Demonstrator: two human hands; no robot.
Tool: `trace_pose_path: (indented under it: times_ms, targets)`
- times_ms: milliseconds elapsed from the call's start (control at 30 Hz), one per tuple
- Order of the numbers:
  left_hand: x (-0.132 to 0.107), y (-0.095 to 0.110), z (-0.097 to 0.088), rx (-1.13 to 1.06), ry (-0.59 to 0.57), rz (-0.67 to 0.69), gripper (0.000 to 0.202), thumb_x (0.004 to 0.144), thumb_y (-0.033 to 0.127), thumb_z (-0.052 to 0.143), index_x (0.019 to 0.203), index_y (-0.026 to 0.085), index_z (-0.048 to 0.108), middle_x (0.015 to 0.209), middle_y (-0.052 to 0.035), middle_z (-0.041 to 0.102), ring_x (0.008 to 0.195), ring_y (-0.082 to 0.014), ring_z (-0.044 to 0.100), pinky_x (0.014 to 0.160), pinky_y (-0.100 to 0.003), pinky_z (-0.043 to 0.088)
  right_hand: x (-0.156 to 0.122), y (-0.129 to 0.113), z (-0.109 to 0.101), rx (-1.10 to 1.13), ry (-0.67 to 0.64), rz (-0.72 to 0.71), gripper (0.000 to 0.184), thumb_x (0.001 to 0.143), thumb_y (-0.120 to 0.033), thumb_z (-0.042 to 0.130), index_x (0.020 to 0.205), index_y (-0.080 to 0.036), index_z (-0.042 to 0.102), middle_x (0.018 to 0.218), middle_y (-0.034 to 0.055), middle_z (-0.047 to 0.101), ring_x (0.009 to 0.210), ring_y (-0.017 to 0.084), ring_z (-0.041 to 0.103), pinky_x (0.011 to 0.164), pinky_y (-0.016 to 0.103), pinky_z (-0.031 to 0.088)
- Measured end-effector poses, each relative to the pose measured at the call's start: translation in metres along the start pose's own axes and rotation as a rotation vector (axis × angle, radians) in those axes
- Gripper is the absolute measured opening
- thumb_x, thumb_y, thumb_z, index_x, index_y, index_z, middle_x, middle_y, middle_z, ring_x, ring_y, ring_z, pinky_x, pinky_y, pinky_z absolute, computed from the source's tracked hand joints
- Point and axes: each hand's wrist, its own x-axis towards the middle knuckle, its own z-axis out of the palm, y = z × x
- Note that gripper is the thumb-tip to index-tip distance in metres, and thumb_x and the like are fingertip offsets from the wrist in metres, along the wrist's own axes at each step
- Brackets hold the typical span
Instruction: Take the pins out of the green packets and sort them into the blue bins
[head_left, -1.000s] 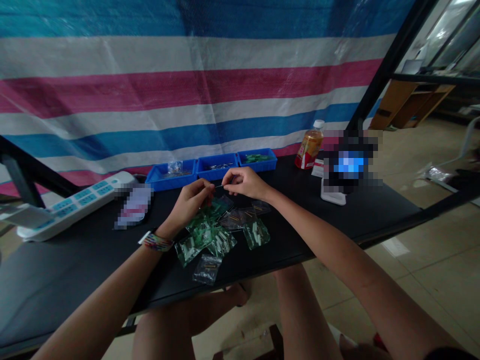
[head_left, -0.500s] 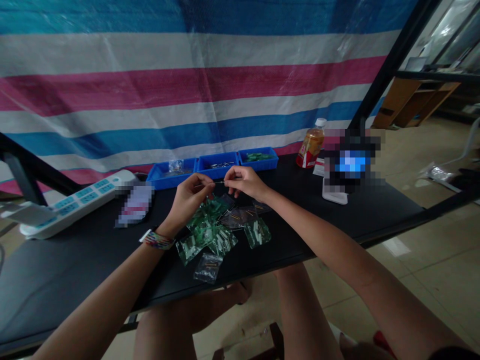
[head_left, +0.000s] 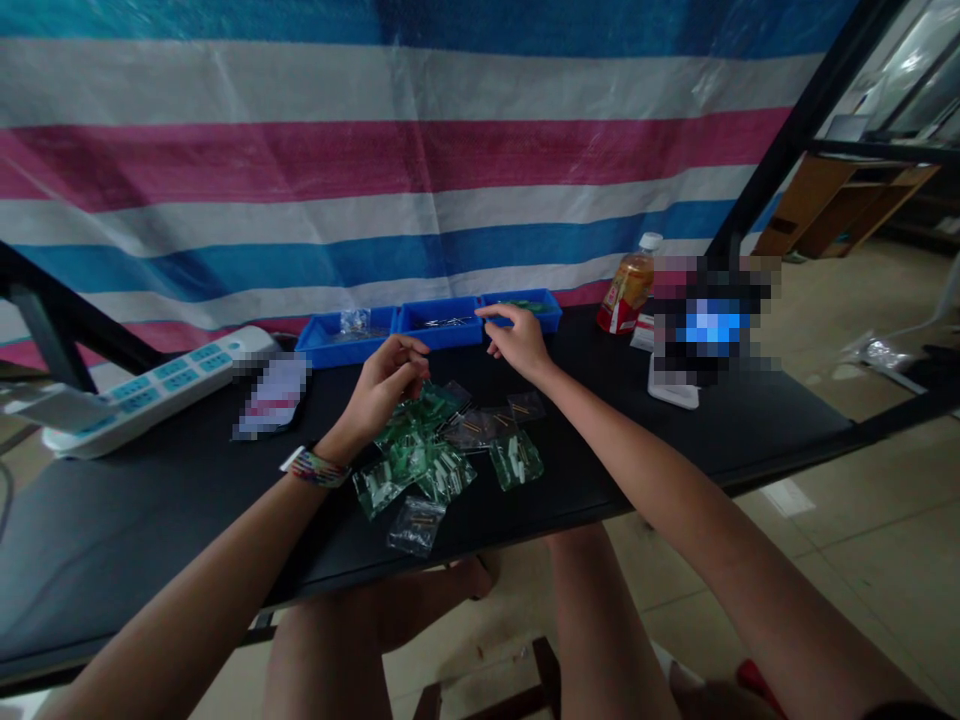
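My left hand [head_left: 388,378] hovers over a pile of small clear bags [head_left: 442,455] holding green and white parts, its fingers curled together in a pinch; what they hold is too small to see. My right hand [head_left: 516,340] reaches toward the right blue bin [head_left: 540,310], fingers pinched near its front edge, possibly on a thin pin that I cannot make out. Beside that bin, the middle blue bin [head_left: 439,322] holds thin metal pins. The left blue bin [head_left: 341,335] holds a small clear bag.
All of this rests on a black table [head_left: 150,500]. A white power strip [head_left: 150,385] lies at the left and a drink bottle [head_left: 630,285] stands at the back right. A striped tarp hangs behind. My knees show below the front edge.
My hands were joined above the bags, holding a thin pin between them. They have parted: the right hand moved back toward the blue bins, the left stayed over the pile.
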Motion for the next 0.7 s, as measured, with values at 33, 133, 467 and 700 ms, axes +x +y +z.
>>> trace_pose_path:
  times_ms: [33,133,467,700]
  targets:
    - [0.000,0.000,0.000,0.003,-0.005,-0.002,0.027,0.083,0.033,0.070,0.104,0.020,0.060,0.076,0.0025,0.062,0.051,-0.0102,0.053,0.047,-0.022,0.036,0.000,0.001,-0.001,-0.016,0.009,-0.006,0.022,0.086,-0.016,0.062,0.101,-0.016,0.077,0.099,0.0051,0.077,0.051,0.008,0.062,0.045,0.019,0.047]
    - [0.000,-0.003,0.001,0.044,-0.012,0.009,0.027,0.084,0.035,0.069,0.104,0.020,0.060,0.076,0.0021,0.061,0.051,-0.0104,0.052,0.048,-0.023,0.036,-0.004,0.003,0.000,-0.065,-0.186,-0.007,0.013,0.085,-0.017,0.067,0.092,-0.015,0.077,0.086,0.0018,0.073,0.053,0.008,0.058,0.051,0.021,0.046]
    - [-0.010,0.010,-0.005,0.948,-0.205,0.642,0.012,0.086,0.034,0.070,0.092,0.024,0.073,0.090,-0.0092,0.071,0.086,-0.0265,0.066,0.083,-0.043,0.055,-0.029,-0.009,0.013,-0.606,-0.608,-0.262,0.025,0.087,-0.027,0.077,0.111,-0.022,0.081,0.101,0.0039,0.063,0.082,0.015,0.057,0.074,0.027,0.040]
    - [-0.018,0.014,0.006,0.919,-0.477,0.773,0.012,0.088,0.032,0.071,0.098,0.030,0.077,0.109,-0.0081,0.078,0.112,-0.0306,0.070,0.113,-0.058,0.051,-0.028,-0.005,0.014,-0.603,-0.581,-0.233,0.019,0.083,-0.022,0.074,0.102,-0.018,0.074,0.104,0.0047,0.063,0.088,0.017,0.060,0.078,0.027,0.042]
